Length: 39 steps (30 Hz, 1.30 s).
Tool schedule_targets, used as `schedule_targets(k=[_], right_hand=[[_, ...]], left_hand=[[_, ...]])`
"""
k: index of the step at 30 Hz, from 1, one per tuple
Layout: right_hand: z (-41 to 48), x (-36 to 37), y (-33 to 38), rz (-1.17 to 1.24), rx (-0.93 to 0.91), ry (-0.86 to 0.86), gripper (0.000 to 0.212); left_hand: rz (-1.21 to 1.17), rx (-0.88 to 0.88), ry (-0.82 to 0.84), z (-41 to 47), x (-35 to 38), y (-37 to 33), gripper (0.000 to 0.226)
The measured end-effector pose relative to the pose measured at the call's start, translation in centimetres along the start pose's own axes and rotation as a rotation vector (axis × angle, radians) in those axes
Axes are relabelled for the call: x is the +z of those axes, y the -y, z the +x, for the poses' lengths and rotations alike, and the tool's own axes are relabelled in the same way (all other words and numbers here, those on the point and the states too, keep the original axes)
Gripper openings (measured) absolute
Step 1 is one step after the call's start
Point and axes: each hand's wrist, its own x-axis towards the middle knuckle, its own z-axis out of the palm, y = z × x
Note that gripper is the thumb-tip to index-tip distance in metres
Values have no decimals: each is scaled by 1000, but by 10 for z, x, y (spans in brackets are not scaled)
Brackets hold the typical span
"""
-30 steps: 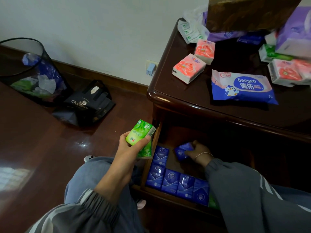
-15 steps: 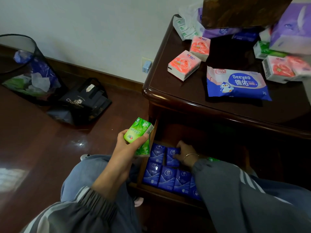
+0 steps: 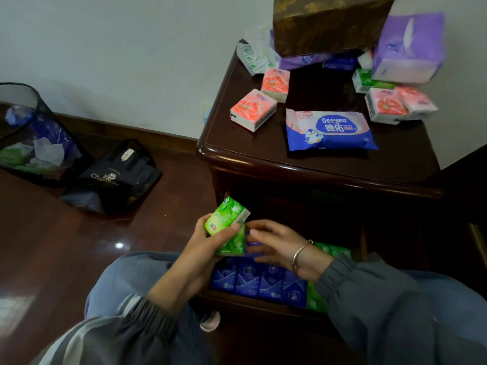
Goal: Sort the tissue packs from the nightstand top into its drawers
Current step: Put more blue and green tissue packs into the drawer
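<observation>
- The left hand (image 3: pixel 208 242) grasps two green tissue packs (image 3: pixel 226 217) stacked together, thumb across their face, above the front left corner of the open drawer (image 3: pixel 263 304).
- The right hand (image 3: pixel 282 246) is released, fingers straight and holding nothing, with its fingertips just beside the green packs; whether they touch is unclear.
- A second ago this hand was deep in the drawer settling a blue pack. It has since risen clear, and that pack sits among the blue packs (image 3: pixel 259 283) at the drawer's front edge.
- That step looks finished, and the green packs seem next, likely passed across to join the loose green ones (image 3: pixel 333 250) at the drawer's right side.
- On the nightstand top (image 3: pixel 263 146), pink packs (image 3: pixel 253 109) near the left edge, a wipes pack (image 3: pixel 329 130) toward the front and a purple pack (image 3: pixel 408 48) at the back right corner are not yet sorted.
</observation>
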Motion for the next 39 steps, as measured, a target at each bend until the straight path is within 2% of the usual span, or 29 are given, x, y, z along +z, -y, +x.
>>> schedule_targets(k=[3,6,8,12,15,21,24,26,27,29,31,35,37,39], right_hand=[[-21,-3,-7,-25,-47,-69,23],[-41,-21,-16,-36,-13,-128,29],[-54,-40,-23,-61,73,-167,34],[-66,-87,-37,-165,197,-352,40],[-63,-115,-47,-251,203,-464,36],[-55,-144,-55,-276,226,-517,35],[-53,-151,-58,-191,219,-568,34],[-51,-156,-61,-135,218,-602,34],[-50,-158,-62,-114,217,-615,34],[-49,-161,-64,-100,204,-636,36],[-46,-161,-65,-120,166,-645,41],[-41,-150,-65,-196,27,-590,62],[-37,-141,-63,-313,-37,-541,71],[-27,-132,-60,-522,-96,-513,70]], left_hand=[[-28,-44,99,-6,22,13,64],[91,-87,153,-12,43,26,63],[229,-86,80,-12,53,33,57],[444,-81,-205,-2,59,48,34],[667,-41,-250,8,65,59,42],[1170,-1,-313,36,106,74,66],[1443,-162,-243,52,127,91,77],[1512,-226,-161,60,131,102,71],[1533,-174,-152,64,129,105,65],[1573,38,-146,73,119,110,58],[1604,214,-28,83,108,116,63],[1909,311,224,98,95,121,64],[2026,359,245,104,92,119,60],[2091,411,250,108,89,112,59]])
